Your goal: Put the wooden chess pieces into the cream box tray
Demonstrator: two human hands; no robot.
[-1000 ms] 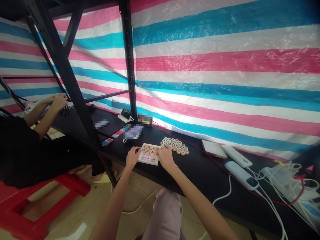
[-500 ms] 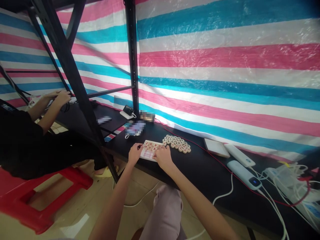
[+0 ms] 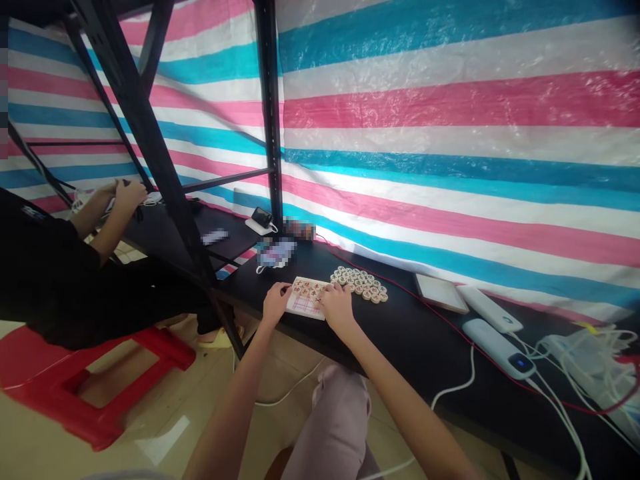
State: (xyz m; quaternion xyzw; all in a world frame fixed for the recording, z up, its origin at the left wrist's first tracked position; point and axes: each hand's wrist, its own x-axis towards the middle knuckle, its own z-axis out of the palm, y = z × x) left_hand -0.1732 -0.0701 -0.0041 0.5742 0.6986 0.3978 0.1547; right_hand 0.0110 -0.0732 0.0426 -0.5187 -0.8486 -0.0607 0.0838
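A shallow white tray (image 3: 305, 312) lies near the front edge of the black table, its floor marked with red lines. Rows of round wooden xiangqi pieces (image 3: 306, 291) with red characters fill its far part. My left hand (image 3: 276, 305) grips the tray's left edge, thumb and fingers bent around it. Over the tray's right side is my right hand (image 3: 339, 308), fingers curled down by the pieces; what lies under its fingertips is hidden. Just beyond it, a cluster of more xiangqi pieces (image 3: 359, 283) sits on the table, with red and dark characters.
On the black table (image 3: 390, 340) are an open shallow box (image 3: 441, 293), a white power bank (image 3: 490, 309), a pale blue power bank (image 3: 495, 347) and tangled cables (image 3: 595, 360). Left of a black post (image 3: 165, 180), another person's hands (image 3: 125, 197) hold something dark above a red stool (image 3: 100, 387).
The view has shifted slightly, moving the scene rightward. My right hand's fingers have lifted and moved toward the tray's far right corner, uncovering a piece by the thumb. My left hand stays at the edge.
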